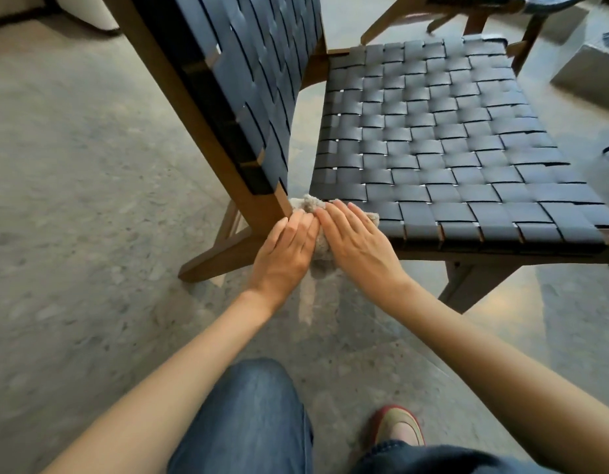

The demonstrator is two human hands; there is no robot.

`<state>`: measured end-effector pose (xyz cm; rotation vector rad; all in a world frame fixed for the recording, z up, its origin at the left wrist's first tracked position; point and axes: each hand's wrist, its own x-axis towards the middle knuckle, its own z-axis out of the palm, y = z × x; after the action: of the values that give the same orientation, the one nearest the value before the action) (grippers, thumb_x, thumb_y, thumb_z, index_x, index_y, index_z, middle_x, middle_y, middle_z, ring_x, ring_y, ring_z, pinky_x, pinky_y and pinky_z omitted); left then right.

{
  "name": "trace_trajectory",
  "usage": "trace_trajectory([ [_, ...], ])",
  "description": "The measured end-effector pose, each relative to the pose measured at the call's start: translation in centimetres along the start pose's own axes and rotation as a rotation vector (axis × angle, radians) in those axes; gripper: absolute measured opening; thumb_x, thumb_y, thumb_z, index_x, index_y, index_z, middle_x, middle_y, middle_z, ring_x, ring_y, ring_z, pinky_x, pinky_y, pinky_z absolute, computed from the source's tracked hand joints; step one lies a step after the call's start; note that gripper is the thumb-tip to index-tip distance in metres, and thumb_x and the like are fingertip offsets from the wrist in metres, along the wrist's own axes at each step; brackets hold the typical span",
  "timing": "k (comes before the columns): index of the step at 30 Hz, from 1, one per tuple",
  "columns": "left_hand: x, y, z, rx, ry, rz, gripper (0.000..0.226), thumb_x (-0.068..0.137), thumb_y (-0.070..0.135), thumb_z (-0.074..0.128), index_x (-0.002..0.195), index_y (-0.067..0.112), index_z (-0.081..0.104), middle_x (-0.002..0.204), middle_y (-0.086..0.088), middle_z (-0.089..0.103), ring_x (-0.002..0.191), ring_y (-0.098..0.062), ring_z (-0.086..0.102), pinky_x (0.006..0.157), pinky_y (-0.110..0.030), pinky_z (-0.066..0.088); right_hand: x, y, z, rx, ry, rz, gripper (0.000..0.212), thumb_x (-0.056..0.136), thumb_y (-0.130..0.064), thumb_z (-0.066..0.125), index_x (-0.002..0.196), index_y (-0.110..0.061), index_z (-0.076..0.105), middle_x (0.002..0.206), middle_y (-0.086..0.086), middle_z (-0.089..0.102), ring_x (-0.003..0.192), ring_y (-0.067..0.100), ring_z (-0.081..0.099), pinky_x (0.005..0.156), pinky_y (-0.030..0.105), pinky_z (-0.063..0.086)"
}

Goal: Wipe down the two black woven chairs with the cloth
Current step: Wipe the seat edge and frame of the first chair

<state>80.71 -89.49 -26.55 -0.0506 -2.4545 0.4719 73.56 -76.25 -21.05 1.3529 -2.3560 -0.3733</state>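
Note:
A black woven chair with a wooden frame fills the view: its seat point(443, 148) spreads to the right and its backrest point(248, 80) rises at the upper left. A beige-grey cloth point(321, 248) lies over the seat's near left corner, one end hanging toward the floor. My left hand point(284, 251) presses flat on the cloth's left side, next to the wooden back post. My right hand point(357, 241) lies flat on the cloth with fingers straight, over the seat's front edge. Part of a second black woven chair point(494, 3) shows at the top right.
The floor is speckled grey concrete point(74, 200). A grey block point(590, 73) stands at the right edge. My knee in blue jeans point(248, 419) and a red-and-tan shoe point(398, 425) are at the bottom. The chair's wooden legs point(221, 258) splay out near my hands.

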Motion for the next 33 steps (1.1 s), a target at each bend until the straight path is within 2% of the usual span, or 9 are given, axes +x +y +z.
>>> trace_trajectory([
  [7, 1.4, 2.9, -0.2, -0.128, 0.010, -0.191, 0.043, 0.088, 0.013, 0.045, 0.129, 0.009, 0.058, 0.121, -0.005, 0.064, 0.114, -0.018, 0.060, 0.101, -0.035, 0.037, -3.6, 3.0, -1.1, 0.030, 0.001, 0.069, 0.048, 0.088, -0.003, 0.029, 0.125, 0.007, 0.058, 0.125, 0.020, 0.061, 0.120, 0.032, 0.057, 0.101, 0.042, 0.046],
  [10, 1.5, 3.6, -0.2, -0.170, 0.008, -0.223, 0.049, 0.083, 0.012, 0.063, 0.130, 0.003, 0.055, 0.120, -0.009, 0.063, 0.112, -0.023, 0.061, 0.098, -0.039, 0.044, -5.5, 5.6, -1.0, 0.120, -0.068, 0.117, 0.044, 0.094, -0.003, 0.032, 0.134, 0.009, 0.046, 0.135, 0.023, 0.052, 0.130, 0.035, 0.046, 0.114, 0.046, 0.029],
  [13, 1.7, 3.9, -0.4, -0.251, 0.024, -0.257, 0.045, 0.087, 0.009, 0.049, 0.131, -0.001, 0.053, 0.118, -0.013, 0.063, 0.110, -0.026, 0.062, 0.095, -0.039, 0.047, -6.8, 7.2, -0.9, 0.149, -0.168, 0.098, 0.051, 0.099, -0.009, 0.044, 0.145, 0.005, 0.030, 0.152, 0.019, 0.031, 0.144, 0.032, 0.023, 0.120, 0.042, 0.011],
  [15, 1.5, 3.6, -0.7, -0.341, 0.035, -0.257, 0.049, 0.084, 0.005, 0.061, 0.131, -0.001, 0.053, 0.116, -0.014, 0.064, 0.109, -0.027, 0.062, 0.095, -0.039, 0.047, -6.9, 7.3, -1.3, 0.201, -0.216, 0.083, 0.060, 0.098, -0.013, 0.047, 0.149, 0.000, 0.020, 0.157, 0.014, 0.021, 0.147, 0.027, 0.011, 0.121, 0.038, 0.002],
  [18, 0.4, 2.5, -1.8, -0.485, 0.072, -0.260, 0.057, 0.074, 0.002, 0.078, 0.127, -0.002, 0.057, 0.112, -0.015, 0.064, 0.108, -0.026, 0.058, 0.091, -0.039, 0.050, -5.7, 7.0, -2.5, 0.339, -0.257, 0.053, 0.063, 0.098, -0.026, 0.049, 0.151, -0.006, 0.020, 0.156, 0.007, 0.025, 0.148, 0.023, 0.009, 0.119, 0.031, -0.004],
  [22, -1.3, 1.0, -4.4, -0.585, 0.097, -0.381, 0.059, 0.069, 0.009, 0.083, 0.122, -0.002, 0.060, 0.108, -0.016, 0.064, 0.101, -0.024, 0.053, 0.082, -0.038, 0.052, -2.7, 5.7, -6.1, 0.745, -0.323, 0.143, 0.051, 0.095, -0.031, 0.056, 0.139, -0.011, 0.041, 0.133, -0.001, 0.053, 0.137, 0.013, 0.031, 0.113, 0.026, 0.024],
  [25, -2.5, -0.7, -6.2, -0.693, 0.089, -0.516, 0.058, 0.068, 0.017, 0.084, 0.117, -0.003, 0.060, 0.107, -0.017, 0.062, 0.098, -0.021, 0.050, 0.082, -0.037, 0.051, -0.4, 4.3, -8.8, 1.003, -0.399, 0.214, 0.034, 0.089, -0.030, 0.064, 0.118, -0.019, 0.053, 0.096, -0.016, 0.059, 0.089, -0.001, 0.054, 0.080, 0.015, 0.045],
  [29, -4.6, -2.9, -8.0, -0.815, 0.083, -0.575, 0.065, 0.069, 0.022, 0.084, 0.122, 0.002, 0.053, 0.116, -0.016, 0.054, 0.106, -0.016, 0.044, 0.087, -0.035, 0.051, 1.1, 2.1, -10.5, 1.449, -0.561, 0.326, 0.026, 0.085, -0.013, 0.065, 0.107, -0.022, 0.053, 0.099, 0.005, 0.064, 0.084, 0.012, 0.064, 0.076, 0.025, 0.056],
  [33, -5.9, -5.1, -9.3, -1.047, -0.123, -0.690, 0.118, 0.049, 0.041, 0.090, 0.138, 0.045, 0.012, 0.149, -0.012, 0.017, 0.137, -0.018, 0.020, 0.106, -0.031, 0.034, 1.7, -0.1, -10.6, 1.340, -0.416, 0.173, 0.038, 0.079, 0.008, 0.058, 0.094, -0.026, 0.061, 0.095, -0.003, 0.063, 0.087, 0.019, 0.066, 0.078, 0.037, 0.058],
])
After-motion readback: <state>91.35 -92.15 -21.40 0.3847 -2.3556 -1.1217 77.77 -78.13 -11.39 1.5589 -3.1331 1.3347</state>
